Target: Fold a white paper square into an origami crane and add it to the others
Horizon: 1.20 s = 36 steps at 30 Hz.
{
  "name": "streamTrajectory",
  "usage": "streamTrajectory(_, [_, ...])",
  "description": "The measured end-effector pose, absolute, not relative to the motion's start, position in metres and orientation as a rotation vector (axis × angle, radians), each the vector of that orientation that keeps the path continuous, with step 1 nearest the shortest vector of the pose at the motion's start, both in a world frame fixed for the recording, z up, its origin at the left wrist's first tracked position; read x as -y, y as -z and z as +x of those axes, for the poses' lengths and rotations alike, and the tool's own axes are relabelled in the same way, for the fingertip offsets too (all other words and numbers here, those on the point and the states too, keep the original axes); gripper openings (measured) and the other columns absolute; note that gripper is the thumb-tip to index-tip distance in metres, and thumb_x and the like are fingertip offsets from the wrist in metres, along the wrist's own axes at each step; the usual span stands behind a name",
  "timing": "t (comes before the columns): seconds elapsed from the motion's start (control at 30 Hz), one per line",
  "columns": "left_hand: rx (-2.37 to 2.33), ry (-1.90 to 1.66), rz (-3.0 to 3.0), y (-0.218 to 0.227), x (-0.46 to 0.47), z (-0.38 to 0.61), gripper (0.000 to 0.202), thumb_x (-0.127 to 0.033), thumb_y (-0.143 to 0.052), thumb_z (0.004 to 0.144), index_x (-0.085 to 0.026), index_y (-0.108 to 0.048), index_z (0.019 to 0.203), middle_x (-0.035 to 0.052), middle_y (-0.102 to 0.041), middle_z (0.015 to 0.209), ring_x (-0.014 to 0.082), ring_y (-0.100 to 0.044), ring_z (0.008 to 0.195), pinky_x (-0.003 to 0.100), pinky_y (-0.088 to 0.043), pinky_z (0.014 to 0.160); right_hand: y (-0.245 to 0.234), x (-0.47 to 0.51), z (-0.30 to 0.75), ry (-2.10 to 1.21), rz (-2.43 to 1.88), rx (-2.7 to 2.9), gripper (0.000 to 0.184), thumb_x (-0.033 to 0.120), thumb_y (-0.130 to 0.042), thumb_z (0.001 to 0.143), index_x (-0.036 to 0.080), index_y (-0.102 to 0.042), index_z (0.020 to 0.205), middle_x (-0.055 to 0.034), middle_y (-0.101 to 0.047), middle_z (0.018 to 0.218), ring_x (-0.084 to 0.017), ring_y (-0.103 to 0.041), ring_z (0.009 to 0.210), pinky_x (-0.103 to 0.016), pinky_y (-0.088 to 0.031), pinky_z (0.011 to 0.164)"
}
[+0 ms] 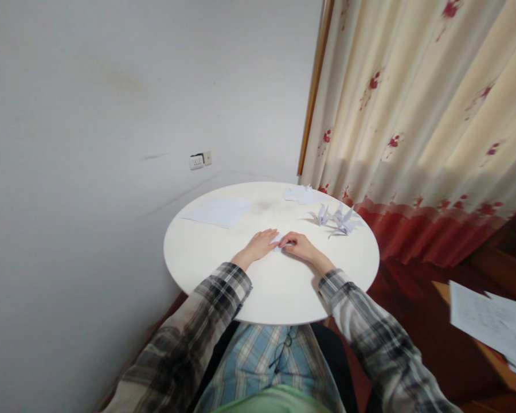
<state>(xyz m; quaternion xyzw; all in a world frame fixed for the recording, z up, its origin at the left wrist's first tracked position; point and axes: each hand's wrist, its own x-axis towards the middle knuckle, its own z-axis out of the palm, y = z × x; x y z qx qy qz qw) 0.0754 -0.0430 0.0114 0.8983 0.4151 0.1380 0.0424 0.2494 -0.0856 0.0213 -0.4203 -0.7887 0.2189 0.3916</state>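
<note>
A small folded white paper lies on the round white table, near the middle. My left hand lies flat with its fingers pressed on the paper's left side. My right hand is curled over the paper's right side, fingertips pinching or pressing its edge. Most of the paper is hidden under my fingers. Both arms wear plaid sleeves.
A flat white sheet lies at the table's back left. A crumpled paper sits at the far edge, and two or three folded paper cranes stand at the right. A curtain hangs right; loose papers lie lower right.
</note>
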Motion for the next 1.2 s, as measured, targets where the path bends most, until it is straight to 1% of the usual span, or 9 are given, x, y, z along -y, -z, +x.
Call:
streamTrajectory(0.07, [-1.277,-0.385,2.729,-0.012,0.043,0.075,0.046,-0.036,-0.031,0.089,-0.017,-0.037,0.130,0.0088,-0.033,0.139,0.0209,-0.028,0.129,0.038,-0.022,0.104,-0.021,0.085,0.251,-0.610,-1.066,1.989,0.015,0.020,-0.054,0.072,0.016,-0.068,0.072,-0.0034,-0.066,0.079,-0.014,-0.058,0.075,-0.025,-0.043,0.076])
streamTrajectory(0.13, [-1.275,-0.357,2.718,-0.013,0.044,0.076,0.044,-0.034,-0.031,0.089,-0.018,-0.037,0.130,0.0082,-0.032,0.140,0.0215,-0.027,0.129,0.041,-0.021,0.104,-0.021,0.083,0.253,-0.678,-1.064,1.954,0.026,0.031,-0.048,0.079,0.016,-0.068,0.072,-0.0041,-0.067,0.078,-0.014,-0.059,0.076,-0.026,-0.042,0.077])
streamTrajectory(0.27, [-1.254,-0.441,2.743,-0.014,0.043,0.076,0.038,-0.031,-0.032,0.089,-0.023,-0.045,0.124,0.0056,-0.041,0.135,0.0201,-0.032,0.126,0.042,-0.023,0.102,-0.018,0.079,0.255,-0.783,-1.090,1.829,0.040,0.041,-0.040,0.082,0.014,-0.067,0.069,-0.0048,-0.067,0.074,-0.015,-0.059,0.072,-0.026,-0.044,0.072])
streamTrajectory(0.43, [-1.084,-0.577,2.787,-0.013,0.038,0.076,0.030,-0.025,-0.037,0.088,-0.023,-0.057,0.111,0.0036,-0.057,0.119,0.0172,-0.046,0.114,0.033,-0.032,0.098,-0.012,0.075,0.252,-0.898,-1.048,1.747,0.026,0.034,-0.050,0.076,0.015,-0.064,0.085,-0.0042,-0.067,0.078,-0.013,-0.060,0.067,-0.025,-0.046,0.066])
streamTrajectory(0.6, [-1.024,-0.621,2.776,-0.008,0.032,0.076,0.032,-0.017,-0.036,0.086,-0.021,-0.058,0.109,0.0035,-0.058,0.118,0.0151,-0.048,0.113,0.030,-0.034,0.097,-0.006,0.070,0.255,-0.533,-1.124,1.856,0.017,0.020,-0.061,0.066,0.019,-0.065,0.083,-0.0031,-0.066,0.087,-0.014,-0.059,0.077,-0.028,-0.045,0.077])
streamTrajectory(0.73, [-1.075,-0.609,2.770,-0.005,0.032,0.078,0.035,-0.015,-0.035,0.085,-0.022,-0.057,0.111,0.0024,-0.055,0.121,0.0148,-0.045,0.116,0.031,-0.032,0.099,-0.008,0.070,0.262,-0.524,-1.115,1.943,0.026,0.021,-0.068,0.062,0.019,-0.064,0.088,-0.0034,-0.066,0.091,-0.015,-0.059,0.084,-0.031,-0.043,0.082])
streamTrajectory(0.9, [-1.082,-0.625,2.761,-0.007,0.034,0.078,0.033,-0.016,-0.034,0.085,-0.021,-0.058,0.108,0.0027,-0.058,0.116,0.0159,-0.049,0.111,0.031,-0.035,0.097,-0.014,0.074,0.268,-0.627,-1.028,2.019,0.044,0.025,-0.073,0.056,0.020,-0.062,0.098,-0.0045,-0.063,0.101,-0.017,-0.057,0.094,-0.034,-0.040,0.090])
streamTrajectory(1.1, [-1.022,-0.655,2.765,-0.011,0.038,0.077,0.034,-0.017,-0.030,0.087,-0.019,-0.056,0.109,0.0040,-0.058,0.116,0.0155,-0.051,0.108,0.029,-0.037,0.095,-0.020,0.079,0.272,-0.749,-1.032,2.127,0.066,0.025,-0.077,0.050,0.019,-0.055,0.112,-0.0075,-0.054,0.119,-0.020,-0.049,0.110,-0.038,-0.030,0.101])
streamTrajectory(1.2, [-1.063,-0.607,2.771,-0.011,0.040,0.076,0.035,-0.019,-0.029,0.088,-0.019,-0.053,0.114,0.0054,-0.055,0.121,0.0159,-0.047,0.113,0.030,-0.034,0.097,-0.022,0.081,0.273,-0.782,-1.076,2.159,0.076,0.026,-0.078,0.047,0.019,-0.051,0.118,-0.0087,-0.051,0.124,-0.022,-0.047,0.113,-0.040,-0.028,0.103])
